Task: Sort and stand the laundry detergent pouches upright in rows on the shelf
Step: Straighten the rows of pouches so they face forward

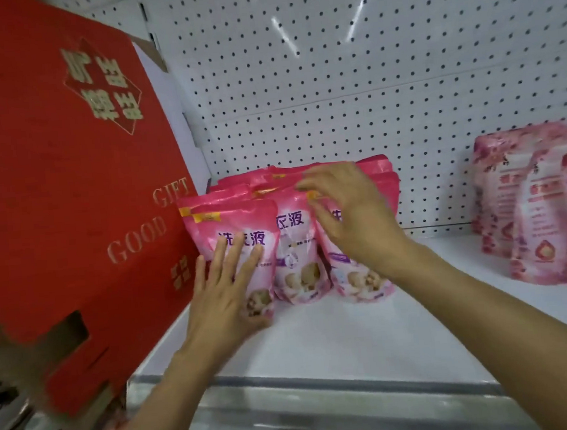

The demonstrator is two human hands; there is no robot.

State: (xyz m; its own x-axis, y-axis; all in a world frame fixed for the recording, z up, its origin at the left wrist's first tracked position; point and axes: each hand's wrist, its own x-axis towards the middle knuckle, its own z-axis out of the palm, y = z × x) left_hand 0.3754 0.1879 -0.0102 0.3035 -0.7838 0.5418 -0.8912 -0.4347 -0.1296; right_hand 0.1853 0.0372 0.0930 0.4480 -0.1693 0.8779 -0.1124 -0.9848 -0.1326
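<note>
White shelf [336,343] with pegboard back [382,71] fills my view. Red gift box [70,197] leans just left of pink pouch cluster [294,244]. Cluster stands upright in rows near shelf's back, touching box. Floral pouches [542,204] well right of cluster, also upright. My left hand [227,297] lies flat on front-left pouch [239,232], fingers straight, pressing its face. My right hand [353,212] over front-right pouch [355,277], fingers curled at its top edge; can't tell if pinching.
</note>
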